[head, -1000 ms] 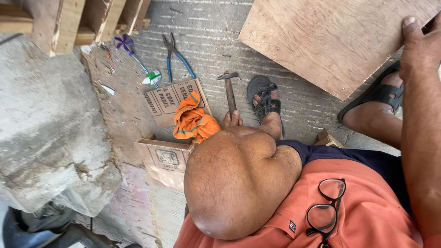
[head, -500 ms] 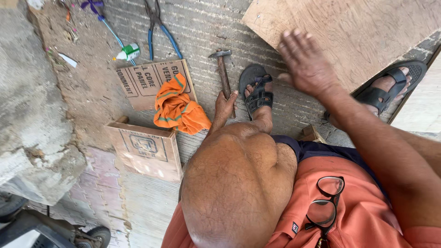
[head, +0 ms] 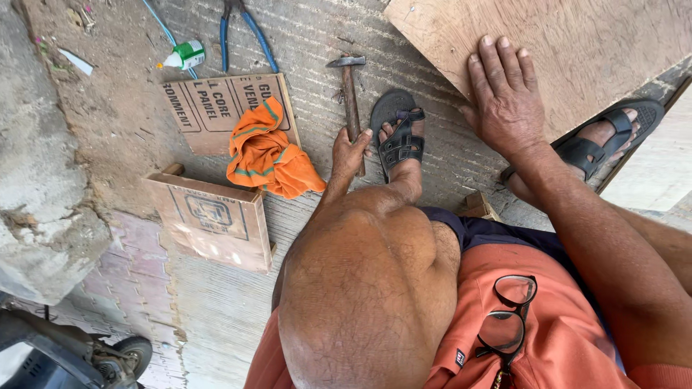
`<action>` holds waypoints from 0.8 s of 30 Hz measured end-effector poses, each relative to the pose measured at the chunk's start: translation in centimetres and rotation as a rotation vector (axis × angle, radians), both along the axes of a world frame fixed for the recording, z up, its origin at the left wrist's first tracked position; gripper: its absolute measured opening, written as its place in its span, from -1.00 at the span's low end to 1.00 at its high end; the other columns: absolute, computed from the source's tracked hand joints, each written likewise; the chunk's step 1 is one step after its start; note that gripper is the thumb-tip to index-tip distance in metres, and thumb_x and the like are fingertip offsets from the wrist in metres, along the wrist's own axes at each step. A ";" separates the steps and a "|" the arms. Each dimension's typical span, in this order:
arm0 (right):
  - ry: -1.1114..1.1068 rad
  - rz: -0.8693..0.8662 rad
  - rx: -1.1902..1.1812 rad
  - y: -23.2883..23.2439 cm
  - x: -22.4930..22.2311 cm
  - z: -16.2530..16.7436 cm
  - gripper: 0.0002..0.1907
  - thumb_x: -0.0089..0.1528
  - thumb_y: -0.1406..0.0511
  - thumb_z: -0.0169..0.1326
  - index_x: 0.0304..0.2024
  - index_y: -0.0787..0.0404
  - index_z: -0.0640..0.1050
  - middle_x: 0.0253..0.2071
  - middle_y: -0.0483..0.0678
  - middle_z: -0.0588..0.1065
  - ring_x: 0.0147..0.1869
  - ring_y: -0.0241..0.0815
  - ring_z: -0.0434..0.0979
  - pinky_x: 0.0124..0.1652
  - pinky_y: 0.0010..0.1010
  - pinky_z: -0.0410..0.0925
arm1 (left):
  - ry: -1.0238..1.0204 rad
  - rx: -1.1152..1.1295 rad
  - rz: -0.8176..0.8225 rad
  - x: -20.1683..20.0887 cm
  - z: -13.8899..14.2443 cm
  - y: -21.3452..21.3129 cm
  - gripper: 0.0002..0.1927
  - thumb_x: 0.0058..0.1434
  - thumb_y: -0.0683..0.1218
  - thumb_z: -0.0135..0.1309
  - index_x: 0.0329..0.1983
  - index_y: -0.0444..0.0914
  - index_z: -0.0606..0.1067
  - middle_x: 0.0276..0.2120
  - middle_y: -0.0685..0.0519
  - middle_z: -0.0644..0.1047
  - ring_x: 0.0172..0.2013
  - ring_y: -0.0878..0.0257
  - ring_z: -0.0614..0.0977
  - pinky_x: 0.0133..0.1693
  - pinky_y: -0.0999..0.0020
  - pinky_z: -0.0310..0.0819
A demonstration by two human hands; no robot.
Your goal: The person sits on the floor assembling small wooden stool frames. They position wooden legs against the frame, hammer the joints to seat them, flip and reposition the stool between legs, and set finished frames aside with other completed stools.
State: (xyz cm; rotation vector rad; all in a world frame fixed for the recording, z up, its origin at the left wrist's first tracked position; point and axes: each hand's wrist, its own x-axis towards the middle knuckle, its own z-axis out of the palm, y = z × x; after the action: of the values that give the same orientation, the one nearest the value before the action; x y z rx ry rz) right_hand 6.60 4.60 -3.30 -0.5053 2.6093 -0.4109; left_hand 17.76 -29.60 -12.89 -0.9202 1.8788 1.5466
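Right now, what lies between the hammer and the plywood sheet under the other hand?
In the head view, between the hammer and the plywood sheet lie a sandalled foot and bare ribbed concrete.

Outdoor setting, daylight, soft shadows. Ribbed grey concrete floor [head: 432, 43] with grooved lines; packed dirt patch [head: 115, 115] top left with small litter. Rough concrete block [head: 36, 194] along the left edge. Pinkish paving bricks [head: 130, 274] lower left. Dark wheeled machine [head: 65, 356] in the bottom-left corner, partly cut off. Pale slab [head: 663, 173] at right edge.
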 end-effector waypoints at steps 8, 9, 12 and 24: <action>0.327 0.179 0.215 0.6 1.1 -2.1 -0.23 0.47 0.04 0.16 0.57 0.29 0.25 0.66 0.19 -0.07 0.79 0.14 -0.25 0.64 -0.01 -0.36 | -0.005 -0.012 0.006 0.2 -1.4 0.4 -0.66 0.27 -0.02 0.26 -0.15 -0.34 0.43 -0.44 0.06 0.54 -0.54 0.35 0.58 -0.49 0.42 0.52; 0.320 0.184 0.199 0.7 1.1 -2.1 -0.24 0.49 0.05 0.16 0.57 0.30 0.25 0.66 0.20 -0.07 0.79 0.15 -0.26 0.64 -0.01 -0.36 | -0.016 -0.023 -0.003 0.2 -1.4 0.4 -0.66 0.26 -0.02 0.26 -0.15 -0.34 0.43 -0.44 0.06 0.54 -0.54 0.35 0.58 -0.49 0.42 0.51; 0.275 0.175 0.165 0.8 1.0 -1.8 -0.23 0.49 0.05 0.16 0.57 0.34 0.24 0.66 0.22 -0.08 0.79 0.18 -0.27 0.64 0.00 -0.37 | -0.032 -0.051 -0.030 -0.1 -1.2 0.2 -0.66 0.25 -0.01 0.27 -0.15 -0.33 0.44 -0.43 0.06 0.56 -0.54 0.34 0.59 -0.48 0.41 0.52; -0.049 0.172 -0.043 -3.4 -5.7 0.3 0.04 0.37 -0.27 -0.15 0.65 0.27 0.12 0.72 0.13 -0.15 0.77 0.14 -0.31 0.62 0.04 -0.33 | -0.078 -0.120 -0.039 -1.4 0.0 0.5 -0.61 0.21 0.00 0.28 -0.08 -0.33 0.46 -0.40 0.02 0.60 -0.50 0.31 0.63 -0.43 0.36 0.56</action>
State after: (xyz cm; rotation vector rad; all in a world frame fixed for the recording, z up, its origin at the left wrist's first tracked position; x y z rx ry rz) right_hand 0.89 1.22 -3.01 -0.7192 2.4906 -0.4179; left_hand 16.38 -29.12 -12.85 -0.9756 1.9392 1.3682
